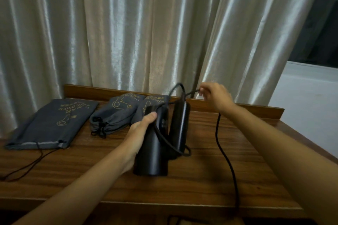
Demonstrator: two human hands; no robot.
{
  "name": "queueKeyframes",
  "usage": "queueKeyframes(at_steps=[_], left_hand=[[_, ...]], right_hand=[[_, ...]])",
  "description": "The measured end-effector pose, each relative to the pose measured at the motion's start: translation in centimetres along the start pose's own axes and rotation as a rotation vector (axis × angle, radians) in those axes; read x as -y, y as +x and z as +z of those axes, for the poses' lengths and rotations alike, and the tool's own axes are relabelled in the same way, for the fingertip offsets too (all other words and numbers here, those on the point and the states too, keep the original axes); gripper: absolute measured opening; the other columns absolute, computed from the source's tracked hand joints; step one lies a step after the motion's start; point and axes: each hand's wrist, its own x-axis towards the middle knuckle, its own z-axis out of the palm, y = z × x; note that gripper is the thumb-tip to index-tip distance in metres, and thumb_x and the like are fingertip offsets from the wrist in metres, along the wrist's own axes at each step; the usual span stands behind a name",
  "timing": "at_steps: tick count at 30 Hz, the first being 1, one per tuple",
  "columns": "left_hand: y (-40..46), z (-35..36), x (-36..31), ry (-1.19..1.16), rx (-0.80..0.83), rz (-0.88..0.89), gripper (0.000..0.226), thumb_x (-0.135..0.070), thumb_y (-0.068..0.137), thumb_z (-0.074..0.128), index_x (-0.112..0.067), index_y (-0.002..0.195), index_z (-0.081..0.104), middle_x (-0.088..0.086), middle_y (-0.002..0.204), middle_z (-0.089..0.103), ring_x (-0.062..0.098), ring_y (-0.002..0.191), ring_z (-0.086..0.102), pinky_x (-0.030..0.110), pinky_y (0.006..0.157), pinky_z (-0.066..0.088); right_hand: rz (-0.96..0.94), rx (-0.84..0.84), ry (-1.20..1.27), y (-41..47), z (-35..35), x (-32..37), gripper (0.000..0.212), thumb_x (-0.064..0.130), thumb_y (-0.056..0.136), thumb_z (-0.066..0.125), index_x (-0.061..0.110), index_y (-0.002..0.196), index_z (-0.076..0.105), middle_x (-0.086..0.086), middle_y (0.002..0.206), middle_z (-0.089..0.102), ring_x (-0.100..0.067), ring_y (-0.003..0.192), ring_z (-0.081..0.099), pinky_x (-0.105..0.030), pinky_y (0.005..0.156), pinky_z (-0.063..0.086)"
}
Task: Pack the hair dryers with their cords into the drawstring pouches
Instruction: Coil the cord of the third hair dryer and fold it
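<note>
Left hand [141, 129]: was curled round the black hair dryer [155, 144], held above the table [201, 179] middle.
Right hand [215, 97]: cord [222, 150] was pinched between fingertips, raised near the back edge.
Pouches: one flat pouch [53, 124] was laid at the left edge.

Black hair dryer [153, 150], grey pouches [49, 124]

Dark brown wooden desk [201, 184] with raised rear lip. Behind it: glossy cream pleated curtain [128, 33]. Right: white windowsill [307, 86].
</note>
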Motion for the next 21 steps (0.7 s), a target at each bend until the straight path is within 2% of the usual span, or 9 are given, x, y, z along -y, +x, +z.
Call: queueKeyframes(at_steps=[1, 4, 7, 9, 10, 12, 14, 17, 21], left_hand=[[0.2, 0.2, -0.7, -0.065, -0.025, -0.031, 0.042, -0.054, 0.077, 0.064, -0.014, 0.088, 0.074, 0.014, 0.11, 0.072, 0.027, 0.078, 0.071, 0.03, 0.067, 0.053], [0.5, 0.1, -2.1, -0.289, -0.064, -0.026, 0.065, -0.062, 0.06, 0.072, -0.019, 0.108, 0.071, 0.01, 0.101, 0.075, 0.03, 0.087, 0.073, 0.034, 0.07, 0.057], [1.6, -0.1, -3.4, -0.385, -0.2, -0.004, 0.054, -0.056, 0.072, 0.073, -0.02, 0.112, 0.066, 0.009, 0.1, 0.075, 0.03, 0.09, 0.072, 0.042, 0.078, 0.057], [2.3, 0.0, -3.8, -0.408, -0.284, 0.008, 0.051, -0.052, 0.073, 0.074, -0.02, 0.112, 0.063, 0.008, 0.099, 0.074, 0.029, 0.087, 0.071, 0.043, 0.077, 0.058], [2.7, 0.1, -3.9, -0.413, -0.312, 0.012, 0.052, -0.051, 0.073, 0.074, -0.019, 0.112, 0.061, 0.008, 0.099, 0.073, 0.029, 0.087, 0.071, 0.043, 0.076, 0.058], [3.3, 0.2, -3.7, -0.415, -0.351, 0.018, 0.054, -0.051, 0.071, 0.075, -0.019, 0.112, 0.059, 0.008, 0.099, 0.072, 0.028, 0.085, 0.071, 0.042, 0.073, 0.059], [3.7, 0.2, -3.5, -0.428, -0.408, 0.02, 0.053, -0.05, 0.071, 0.075, -0.018, 0.11, 0.058, 0.008, 0.098, 0.071, 0.027, 0.084, 0.071, 0.04, 0.07, 0.059], [4.0, 0.3, -3.2, -0.479, -0.48, 0.012, 0.05, -0.048, 0.073, 0.075, -0.016, 0.108, 0.059, 0.007, 0.094, 0.071, 0.026, 0.08, 0.071, 0.037, 0.065, 0.059], [4.5, 0.2, -3.0, -0.523, -0.566, 0.016, 0.055, -0.048, 0.074, 0.074, -0.015, 0.116, 0.058, 0.007, 0.097, 0.071, 0.025, 0.082, 0.071, 0.042, 0.075, 0.059]], right_hand=[[-0.006, 0.023, -0.035, -0.6, 1.0, -0.2, 0.019, 0.016, 0.101, 0.047, 0.019, 0.089, 0.061, 0.003, 0.087, 0.06, -0.015, 0.081, 0.059, -0.028, 0.07, 0.047], [-0.093, 0.122, -0.083, -2.8, 3.4, -0.1, 0.02, 0.001, 0.094, 0.053, 0.019, 0.091, 0.062, 0.006, 0.101, 0.05, -0.009, 0.089, 0.053, -0.023, 0.08, 0.045], [-0.211, 0.2, -0.064, -5.2, 4.7, 1.0, 0.048, -0.008, 0.091, 0.054, 0.023, 0.128, 0.06, 0.007, 0.112, 0.05, -0.007, 0.095, 0.053, -0.025, 0.088, 0.048], [-0.267, 0.24, -0.081, -6.1, 5.2, 2.0, 0.077, -0.011, 0.088, 0.055, 0.032, 0.149, 0.035, 0.003, 0.125, 0.052, -0.015, 0.102, 0.059, -0.032, 0.089, 0.052], [-0.274, 0.234, -0.098, -6.3, 5.3, 2.3, 0.089, -0.01, 0.087, 0.056, 0.036, 0.154, 0.019, 0.002, 0.125, 0.055, -0.018, 0.096, 0.063, -0.033, 0.081, 0.055], [-0.239, 0.188, -0.13, -6.4, 5.5, 2.7, 0.109, -0.006, 0.086, 0.058, 0.037, 0.153, -0.015, 0.003, 0.097, 0.062, -0.016, 0.07, 0.062, -0.03, 0.06, 0.05], [-0.21, 0.157, -0.158, -6.6, 5.4, 3.2, 0.118, -0.005, 0.085, 0.059, 0.038, 0.145, -0.033, 0.009, 0.072, 0.049, -0.013, 0.056, 0.053, -0.028, 0.051, 0.041], [-0.277, 0.11, -0.211, -7.1, 4.8, 3.4, 0.119, -0.006, 0.083, 0.058, 0.043, 0.146, -0.03, 0.014, 0.069, 0.04, -0.012, 0.05, 0.048, -0.029, 0.046, 0.043], [-0.472, 0.089, -0.293, -7.8, 4.9, 3.4, 0.12, -0.01, 0.078, 0.059, 0.044, 0.15, -0.021, 0.003, 0.101, 0.059, -0.012, 0.058, 0.052, -0.029, 0.047, 0.049]])
